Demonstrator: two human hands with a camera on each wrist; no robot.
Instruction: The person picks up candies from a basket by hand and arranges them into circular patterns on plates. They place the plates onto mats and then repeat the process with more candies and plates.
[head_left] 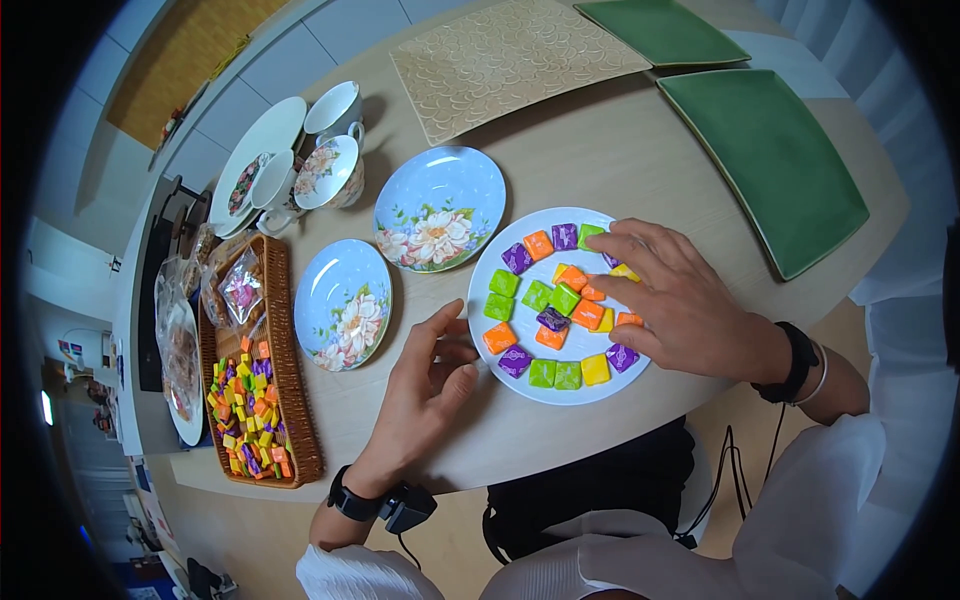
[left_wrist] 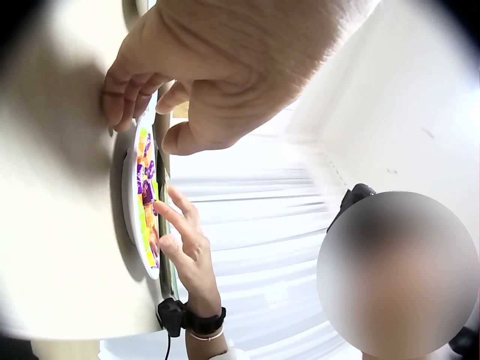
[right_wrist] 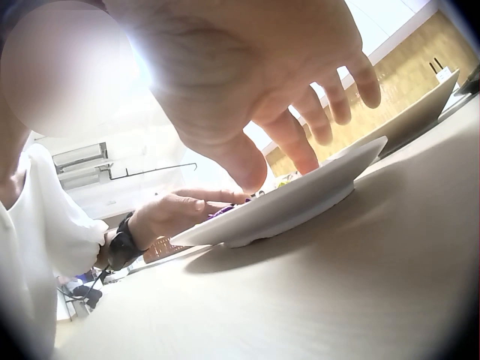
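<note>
A white plate [head_left: 480,345] holds square wrapped candies in purple, orange, green and yellow, an outer ring around an inner cluster. The right hand [head_left: 675,290] is over the plate's right side, fingers spread, fingertips low among the candies; whether it touches one is hidden. At the plate's left edge is the left hand [head_left: 425,395], fingers loosely bent, with nothing visible in it. The left wrist view shows the left hand [left_wrist: 217,67] beside the plate rim [left_wrist: 129,202]. In the right wrist view the right hand [right_wrist: 262,82] hangs over the plate [right_wrist: 300,199], fingers apart.
Two blue floral plates [head_left: 440,195] [head_left: 318,290] lie left of the white plate. Farther left, a wicker basket [head_left: 300,400] holds many candies, near floral cups [head_left: 335,180] and a large white plate [head_left: 285,118]. A beige tray [head_left: 500,65] and green plates [head_left: 765,150] [head_left: 665,30] are behind.
</note>
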